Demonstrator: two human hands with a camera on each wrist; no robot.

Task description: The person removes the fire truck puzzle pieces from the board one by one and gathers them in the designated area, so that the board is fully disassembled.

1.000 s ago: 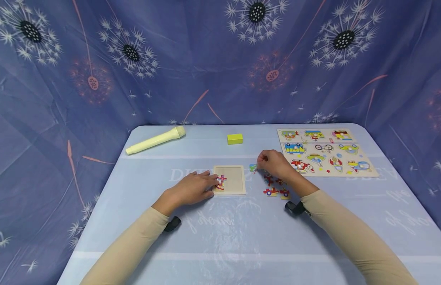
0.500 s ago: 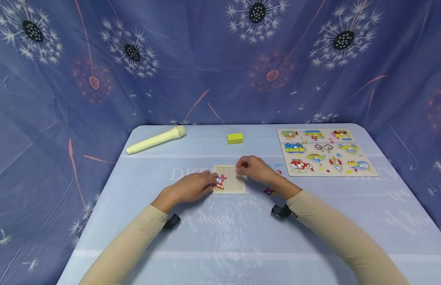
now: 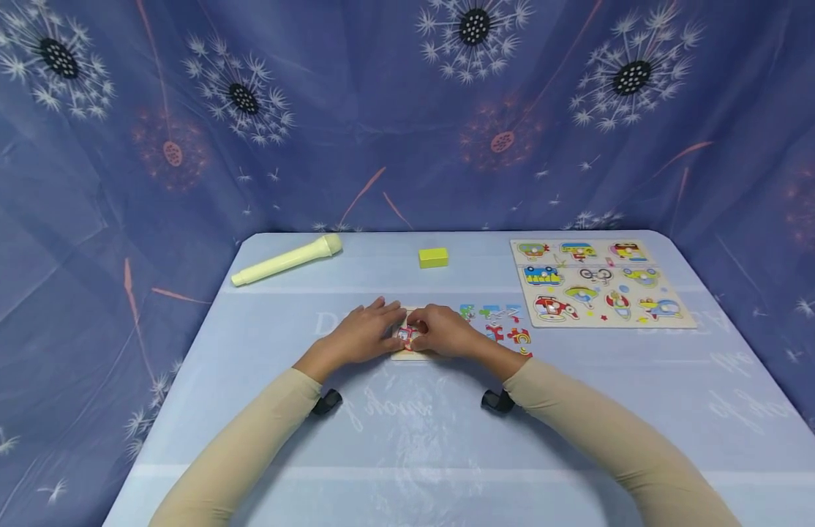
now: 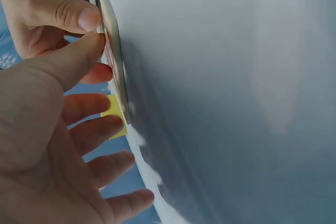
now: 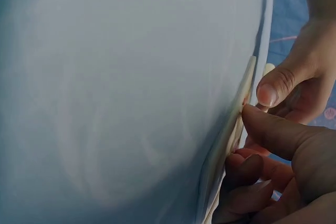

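Observation:
A small square wooden puzzle tray [image 3: 402, 357] lies on the table, mostly covered by both hands. Red-and-white jigsaw pieces [image 3: 405, 334] show in its left part, between the hands. My left hand [image 3: 364, 333] rests at the tray's left side, thumb tip on the puzzle surface and the other fingers loosely spread. My right hand [image 3: 447, 331] is over the tray's right part, its thumb and curled fingers pinching a puzzle piece down at the surface. The held piece is largely hidden by the fingers. In the right wrist view, the tray's edge [image 5: 247, 80] appears side-on.
Several loose jigsaw pieces [image 3: 494, 332] lie right of the tray, partly behind the right forearm. A wooden vehicle puzzle board [image 3: 603, 319] is at the back right. Farther back are a yellow block [image 3: 433, 258] and a pale yellow microphone-shaped stick [image 3: 287, 261].
My right hand has moved left from the loose pieces onto the tray, beside my left hand. My left hand has shifted slightly up and right, its thumb now near the right fingers.

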